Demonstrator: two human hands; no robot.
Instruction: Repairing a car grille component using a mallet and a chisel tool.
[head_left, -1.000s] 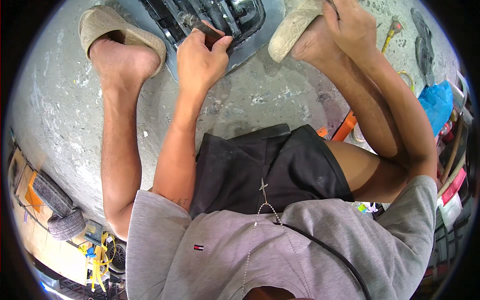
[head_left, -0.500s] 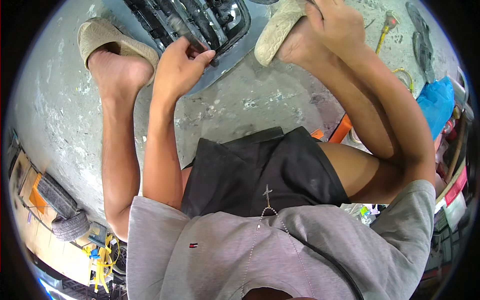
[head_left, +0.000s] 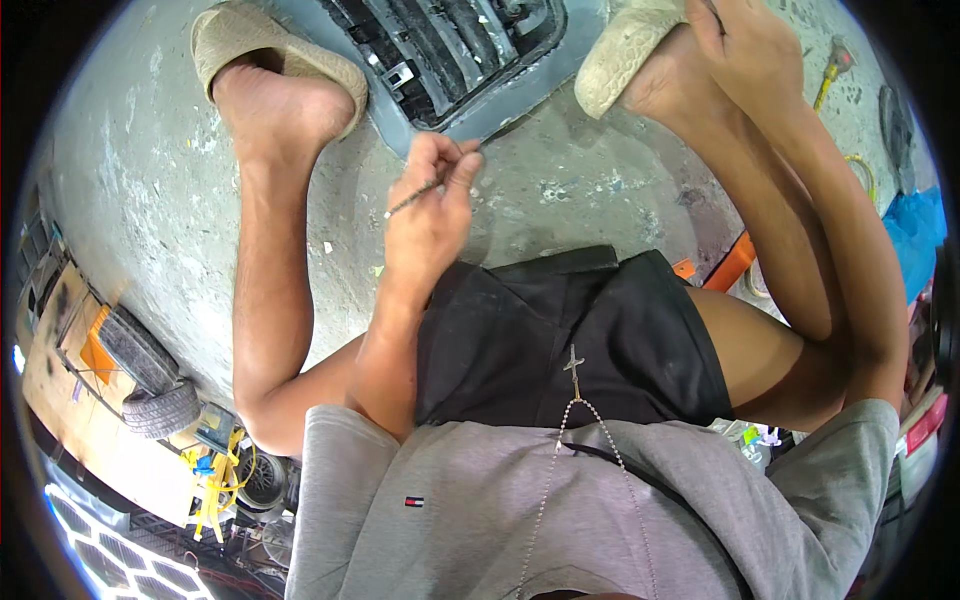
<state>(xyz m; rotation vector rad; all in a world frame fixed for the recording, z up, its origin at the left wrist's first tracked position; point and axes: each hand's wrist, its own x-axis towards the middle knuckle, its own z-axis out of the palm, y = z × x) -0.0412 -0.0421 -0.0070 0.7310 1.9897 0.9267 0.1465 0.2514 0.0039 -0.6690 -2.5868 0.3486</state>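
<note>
Left hand (head_left: 430, 212) pinching a thin dark strip (head_left: 412, 200) near a slatted grille panel (head_left: 440, 62).
Right hand (head_left: 757, 58), closed on a partly hidden dark object (head_left: 714, 16), near the right clog (head_left: 622, 62); panel on the concrete floor (head_left: 560, 190) between the feet (head_left: 288, 108).

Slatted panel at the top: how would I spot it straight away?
Start with the grey floor, then find the two beige shoes. Between them lies the slatted panel, set apart from those shoes by its grey rim around parallel bars.
</note>
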